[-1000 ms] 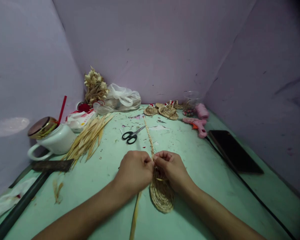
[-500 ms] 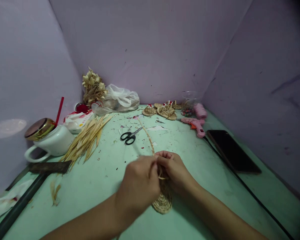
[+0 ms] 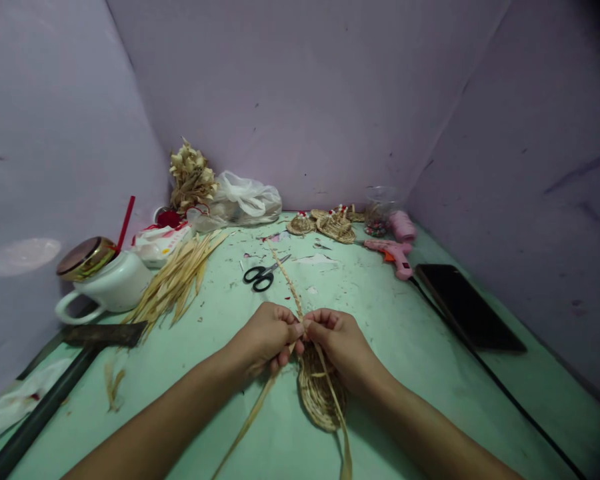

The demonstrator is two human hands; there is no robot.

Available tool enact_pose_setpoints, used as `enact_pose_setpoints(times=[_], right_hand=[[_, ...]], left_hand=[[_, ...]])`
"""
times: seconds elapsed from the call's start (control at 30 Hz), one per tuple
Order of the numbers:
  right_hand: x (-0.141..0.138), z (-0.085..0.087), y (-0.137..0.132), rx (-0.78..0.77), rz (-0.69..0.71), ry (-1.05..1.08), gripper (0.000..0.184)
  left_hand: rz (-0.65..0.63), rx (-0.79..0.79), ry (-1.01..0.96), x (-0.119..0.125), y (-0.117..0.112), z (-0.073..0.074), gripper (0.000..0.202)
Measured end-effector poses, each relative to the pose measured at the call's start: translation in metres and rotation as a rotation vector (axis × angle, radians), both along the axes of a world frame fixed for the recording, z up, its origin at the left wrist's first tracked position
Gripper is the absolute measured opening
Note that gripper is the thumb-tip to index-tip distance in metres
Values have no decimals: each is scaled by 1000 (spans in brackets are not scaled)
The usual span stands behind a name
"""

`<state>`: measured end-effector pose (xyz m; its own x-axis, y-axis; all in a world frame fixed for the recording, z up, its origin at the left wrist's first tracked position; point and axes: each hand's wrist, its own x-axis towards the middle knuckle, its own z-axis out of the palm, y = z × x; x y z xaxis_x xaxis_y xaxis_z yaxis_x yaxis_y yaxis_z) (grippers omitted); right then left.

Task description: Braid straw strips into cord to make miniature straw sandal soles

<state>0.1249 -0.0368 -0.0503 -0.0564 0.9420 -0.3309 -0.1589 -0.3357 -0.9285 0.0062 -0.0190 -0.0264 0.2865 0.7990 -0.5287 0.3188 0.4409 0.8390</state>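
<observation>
My left hand (image 3: 273, 337) and my right hand (image 3: 336, 340) pinch a thin braid of dried straw-coloured fibre (image 3: 291, 285) at its near end. The finished length of braid runs away from my fingers toward the scissors. Two loose strips hang toward me: one fibre strip (image 3: 250, 415) below my left hand, another fibre strip (image 3: 341, 417) below my right. Under my right hand lies a flat woven sole-shaped piece (image 3: 319, 397), its far end covered by my fingers. Black-handled scissors (image 3: 263, 275) lie beyond my left hand, touching or close to the braid.
At left are dried strips (image 3: 183, 270), a white mug (image 3: 113, 283) and a hammer (image 3: 55, 380). Small woven slippers (image 3: 334, 225), a pink glue gun (image 3: 393, 253) and pink thread (image 3: 403, 227) sit at the back. A phone (image 3: 467, 307) and black cord (image 3: 505, 397) lie right.
My left hand has moved left, off the woven piece, and its fingers now meet the right hand's at the braid. The two loose strips now show, hanging toward me.
</observation>
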Motion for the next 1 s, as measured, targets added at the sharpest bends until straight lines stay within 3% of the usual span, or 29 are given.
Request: enact_pose_setpoints(times=[0.3, 0.57, 0.77, 0.9, 1.0], right_hand=[[9, 10, 4, 33, 29, -17, 15], [8, 6, 4, 14, -41, -40, 9], [9, 8, 4, 30, -46, -86, 11], [18, 10, 8, 63, 40, -198, 8], [19, 12, 7, 41, 47, -271, 7]], left_hand=[[157, 205, -115, 7, -4, -8, 15], [122, 175, -204, 8, -4, -7, 17], [170, 359, -110, 6, -2, -17, 17], [85, 481, 41, 6, -4, -11, 15], [104, 488, 120, 7, -5, -9, 14]])
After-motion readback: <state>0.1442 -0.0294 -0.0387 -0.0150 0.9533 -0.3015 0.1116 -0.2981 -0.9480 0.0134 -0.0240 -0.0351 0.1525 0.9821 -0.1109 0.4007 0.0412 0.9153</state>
